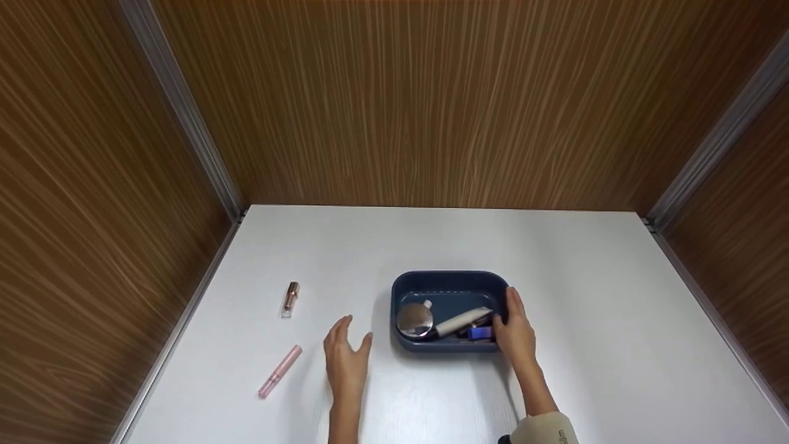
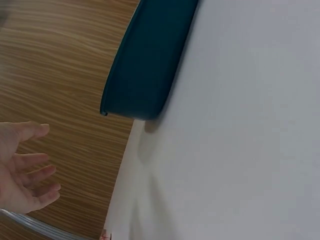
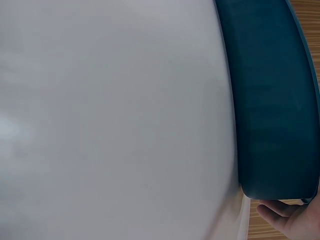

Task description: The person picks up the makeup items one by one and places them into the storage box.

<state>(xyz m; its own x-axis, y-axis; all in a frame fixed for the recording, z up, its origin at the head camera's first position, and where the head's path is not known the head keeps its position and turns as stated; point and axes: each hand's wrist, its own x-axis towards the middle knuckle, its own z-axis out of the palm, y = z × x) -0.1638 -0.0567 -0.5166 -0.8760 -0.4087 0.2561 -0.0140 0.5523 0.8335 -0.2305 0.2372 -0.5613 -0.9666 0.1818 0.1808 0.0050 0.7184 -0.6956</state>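
Observation:
A dark blue rectangular box [image 1: 453,346] with rounded corners stands on the white table. My right hand [image 1: 516,333] grips its right wall, thumb over the rim and fingers along the outside. In the right wrist view, fingertips [image 3: 272,212] show at the box's end. My left hand [image 1: 347,361] is held apart from the box, on its left, fingers spread and holding nothing. Inside the box lie a round silver-topped container [image 1: 414,320], a whitish tube [image 1: 463,321] and a small blue-purple item [image 1: 480,333]. Dark things beside these are partly hidden.
Left of my left hand, a pink slim tube [image 1: 280,372] lies on the white table [image 1: 579,277]. Farther back is a lipstick [image 1: 290,300] with a clear end. Wood-grain panels [image 1: 400,105] enclose the table at the back and both sides.

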